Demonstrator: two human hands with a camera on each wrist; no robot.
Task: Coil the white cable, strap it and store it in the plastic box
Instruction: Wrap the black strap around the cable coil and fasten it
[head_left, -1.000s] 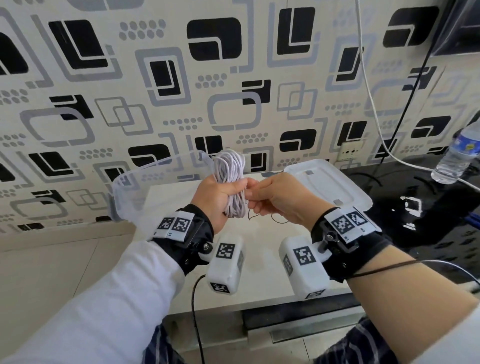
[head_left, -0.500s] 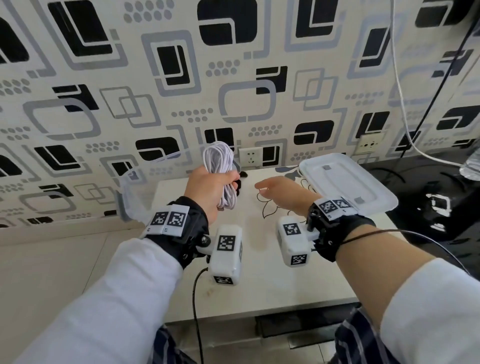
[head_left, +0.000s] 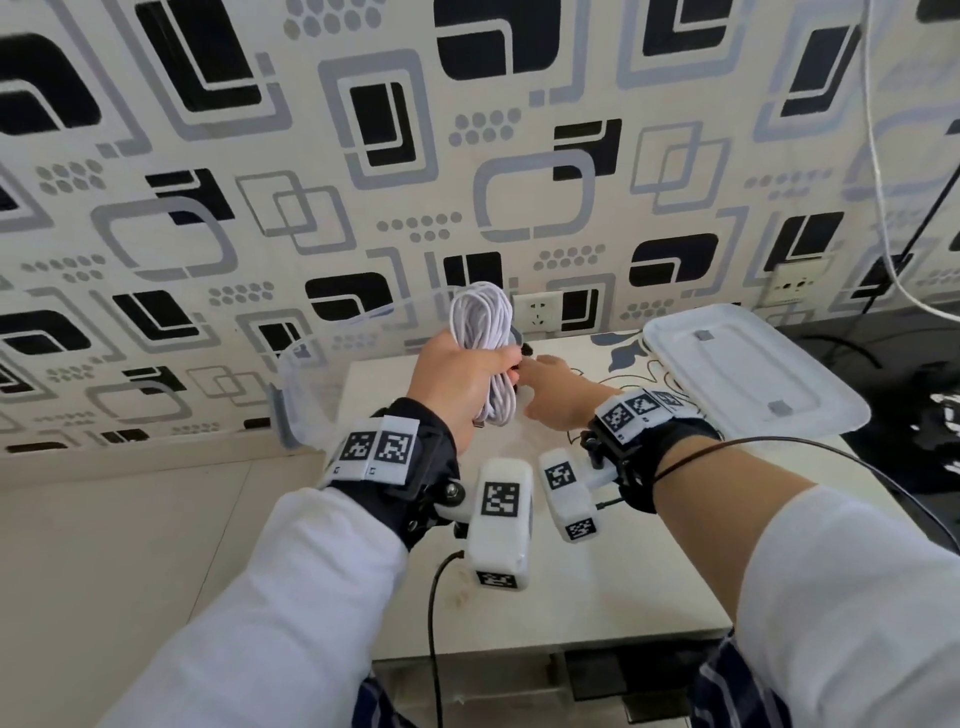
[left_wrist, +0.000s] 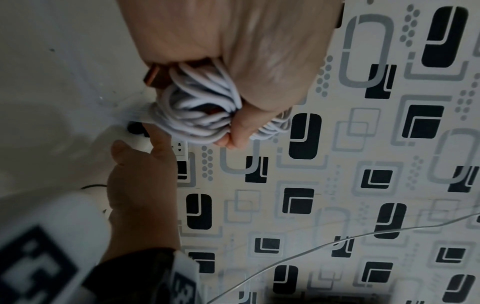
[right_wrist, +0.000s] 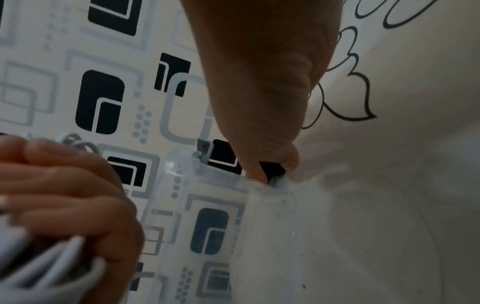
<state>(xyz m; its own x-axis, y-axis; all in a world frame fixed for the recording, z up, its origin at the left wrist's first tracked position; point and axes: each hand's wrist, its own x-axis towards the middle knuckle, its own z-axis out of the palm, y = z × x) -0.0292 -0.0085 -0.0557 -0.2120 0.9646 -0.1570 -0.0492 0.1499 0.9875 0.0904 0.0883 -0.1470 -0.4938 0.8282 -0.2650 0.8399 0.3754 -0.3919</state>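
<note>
Against patterned wallpaper (head_left: 260, 156), the coiled white cable (head_left: 480, 322) is gripped in the left hand (head_left: 457, 384) above the table (head_left: 597, 571); a small black strap (right_wrist: 272, 169) is pinched by the right hand (head_left: 556, 395) beside the plastic box (head_left: 306, 374).

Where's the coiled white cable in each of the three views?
Head: coiled white cable at centre, gripped in the left hand.
Left wrist: upper centre, under the fist.
Right wrist: bottom-left corner, blurred.
Shared landmark: wall socket; not made out in right wrist.
</note>
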